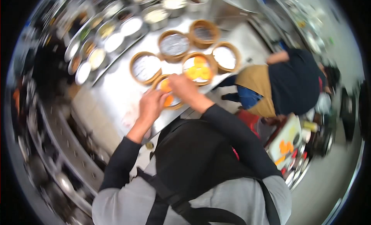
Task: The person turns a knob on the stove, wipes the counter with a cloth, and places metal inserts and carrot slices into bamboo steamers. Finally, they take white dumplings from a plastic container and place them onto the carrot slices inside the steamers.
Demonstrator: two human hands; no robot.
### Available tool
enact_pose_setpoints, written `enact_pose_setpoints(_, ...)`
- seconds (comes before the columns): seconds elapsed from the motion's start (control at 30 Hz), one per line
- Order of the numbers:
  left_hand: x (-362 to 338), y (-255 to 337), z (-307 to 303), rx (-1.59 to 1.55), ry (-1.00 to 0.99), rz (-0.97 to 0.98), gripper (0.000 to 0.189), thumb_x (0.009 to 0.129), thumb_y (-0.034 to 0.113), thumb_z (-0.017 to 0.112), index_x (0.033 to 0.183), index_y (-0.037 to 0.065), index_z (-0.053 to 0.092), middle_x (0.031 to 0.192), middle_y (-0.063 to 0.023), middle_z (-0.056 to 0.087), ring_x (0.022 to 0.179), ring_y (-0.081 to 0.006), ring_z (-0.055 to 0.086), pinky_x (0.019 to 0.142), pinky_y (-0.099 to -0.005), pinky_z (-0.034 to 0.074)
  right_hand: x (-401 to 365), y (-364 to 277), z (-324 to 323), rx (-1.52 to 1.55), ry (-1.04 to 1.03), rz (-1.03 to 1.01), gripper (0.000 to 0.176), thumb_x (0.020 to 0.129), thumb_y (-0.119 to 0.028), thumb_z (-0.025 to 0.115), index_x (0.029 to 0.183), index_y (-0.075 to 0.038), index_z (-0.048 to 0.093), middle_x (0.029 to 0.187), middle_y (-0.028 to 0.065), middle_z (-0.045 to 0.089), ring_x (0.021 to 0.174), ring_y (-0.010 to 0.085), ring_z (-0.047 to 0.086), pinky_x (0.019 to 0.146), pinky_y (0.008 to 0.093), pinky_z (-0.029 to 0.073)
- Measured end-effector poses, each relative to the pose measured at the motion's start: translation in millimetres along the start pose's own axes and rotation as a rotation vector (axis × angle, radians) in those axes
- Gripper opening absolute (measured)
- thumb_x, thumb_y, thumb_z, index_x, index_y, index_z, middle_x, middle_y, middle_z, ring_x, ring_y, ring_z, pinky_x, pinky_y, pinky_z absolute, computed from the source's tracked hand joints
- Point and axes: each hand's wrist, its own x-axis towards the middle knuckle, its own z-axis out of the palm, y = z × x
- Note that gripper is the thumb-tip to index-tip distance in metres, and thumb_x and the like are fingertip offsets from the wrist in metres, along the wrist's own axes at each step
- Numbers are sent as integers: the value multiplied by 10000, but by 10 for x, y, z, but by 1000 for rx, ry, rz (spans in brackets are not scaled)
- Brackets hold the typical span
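Both my hands meet over a round bamboo steamer (178,106) near the front edge of the metal table. Orange pieces (168,100) lie inside it on a pale liner. My left hand (151,105) is at its left rim, fingers bent together; what they hold is too blurred to tell. My right hand (184,88) reaches over the steamer's upper right, fingers closed and partly hidden. Just behind it stands another steamer (211,61) with several orange pieces (198,69) on a white liner.
More steamers (133,69) stand around on the metal table (116,85). Metal bowls (131,27) of ingredients line the back left. A person in a dark shirt (293,82) bends at the right, near a cutting board (291,132) with orange pieces.
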Motion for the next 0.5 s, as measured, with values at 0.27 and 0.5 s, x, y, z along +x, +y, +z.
enact_pose_setpoints(0.27, 68, -80, 213, 189, -68, 226, 122, 853, 134, 700, 907, 25, 695, 923, -153, 605, 875, -346, 574, 799, -447, 461, -891, -255, -1462, 161, 378, -166, 167, 877, -211, 691, 900, -68, 607, 839, 102, 597, 750, 302, 630, 618, 389, 507)
enact_pose_setpoints(0.5, 171, 927, 425, -81, -9, 381, 117, 935, 86, 636, 972, -18, 675, 916, -112, 568, 816, -227, 563, 690, -320, 447, -3161, 343, -3549, -320, 1198, 400, 91, 895, -158, 665, 897, -68, 677, 778, 110, 650, 671, 294, 629, 603, 365, 498)
